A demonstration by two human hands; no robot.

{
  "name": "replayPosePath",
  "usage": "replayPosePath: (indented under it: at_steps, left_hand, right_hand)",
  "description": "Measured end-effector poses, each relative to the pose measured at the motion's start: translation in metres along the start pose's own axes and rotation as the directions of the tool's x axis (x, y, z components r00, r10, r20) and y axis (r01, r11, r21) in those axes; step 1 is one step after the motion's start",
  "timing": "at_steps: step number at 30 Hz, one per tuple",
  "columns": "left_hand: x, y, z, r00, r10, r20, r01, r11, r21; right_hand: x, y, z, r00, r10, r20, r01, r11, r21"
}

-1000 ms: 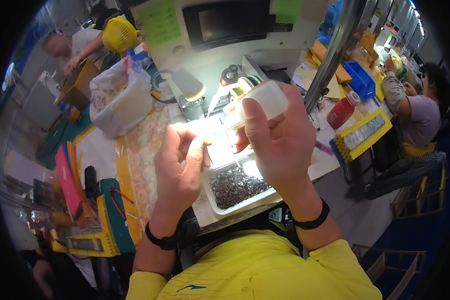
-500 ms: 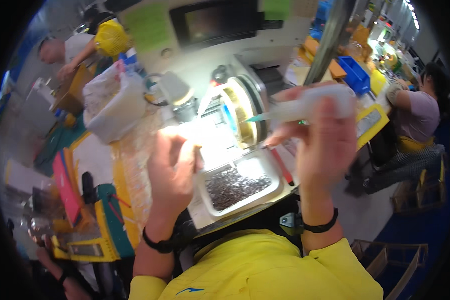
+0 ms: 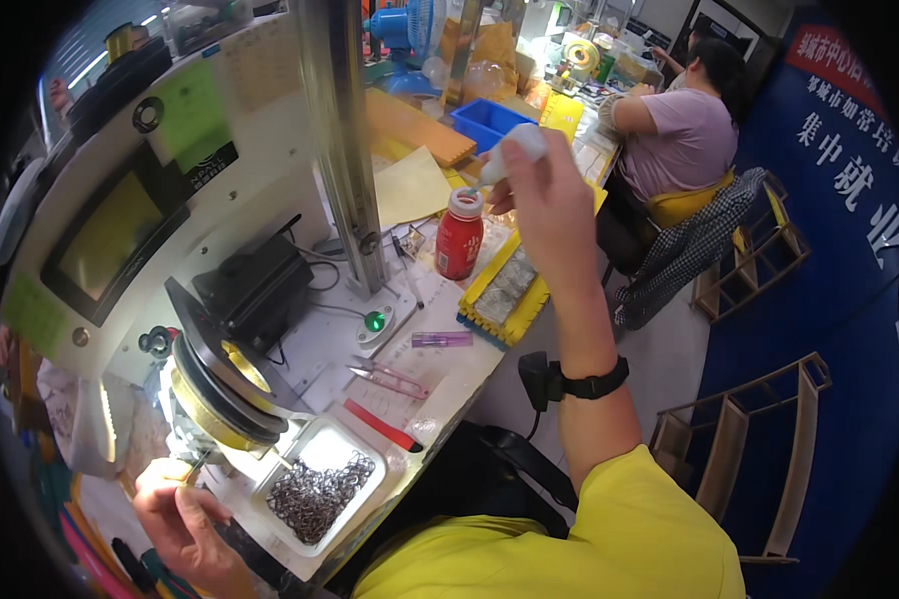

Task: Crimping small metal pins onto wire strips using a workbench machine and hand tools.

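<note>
My right hand (image 3: 554,205) is wrapped round a white squeeze bottle (image 3: 522,146), tilted with its tip down at the mouth of a red bottle (image 3: 458,242). Whether the tip goes inside the mouth I cannot tell. The red bottle stands upright, uncapped, on the bench. At the lower left, my left hand (image 3: 192,534) is closed in a pinch beside a round wheel-like machine part (image 3: 215,394); what its fingers hold is too small to name. Close to that hand, a white tray (image 3: 368,504) contains a heap of small dark curved pieces (image 3: 315,496).
Red-handled tweezers (image 3: 382,425), pink-handled scissors (image 3: 395,379) and a purple packet (image 3: 442,339) lie along the bench. A metal post (image 3: 340,150) rises behind them. Near the red bottle are a yellow-edged tray (image 3: 514,295) and a blue bin (image 3: 489,122). A person (image 3: 674,140) sits beyond.
The view has swung to the right. My right hand has carried the squeeze bottle from beside the wheel part over to the red bottle. My left hand stays near the wheel part.
</note>
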State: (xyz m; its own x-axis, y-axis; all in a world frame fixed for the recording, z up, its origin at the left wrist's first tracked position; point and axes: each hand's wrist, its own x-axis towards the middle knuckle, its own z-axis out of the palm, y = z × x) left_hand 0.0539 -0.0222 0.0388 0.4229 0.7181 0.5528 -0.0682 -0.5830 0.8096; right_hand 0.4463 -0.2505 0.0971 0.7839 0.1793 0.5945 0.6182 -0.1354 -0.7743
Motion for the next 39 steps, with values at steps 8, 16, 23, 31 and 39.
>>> replayPosePath:
  at_steps: [8,16,23,31,39]
  left_hand:
    - [0.001,0.019,-0.006,0.994,-0.051,0.092,0.036,0.986,0.165]
    - [0.003,0.015,-0.003,0.996,0.007,0.088,0.001,0.997,-0.083]
    - [0.008,0.012,-0.013,0.983,-0.022,0.185,0.012,0.998,0.055]
    - [0.008,0.011,-0.011,0.988,0.016,0.152,0.015,0.980,-0.197]
    - [0.018,-0.004,-0.006,0.975,0.152,0.163,-0.119,0.974,-0.192]
  right_hand:
    - [0.001,0.026,0.018,0.987,-0.016,0.158,0.077,0.919,-0.387]
    - [-0.104,-0.080,0.034,0.971,0.005,0.241,0.078,0.939,-0.335]
    - [-0.177,-0.061,0.073,0.698,0.074,0.712,0.230,0.919,-0.321]
    - [-0.155,-0.060,0.025,0.660,0.252,0.708,-0.468,0.875,0.124]
    - [-0.201,-0.065,0.043,0.699,0.263,0.665,-0.708,0.381,0.594]
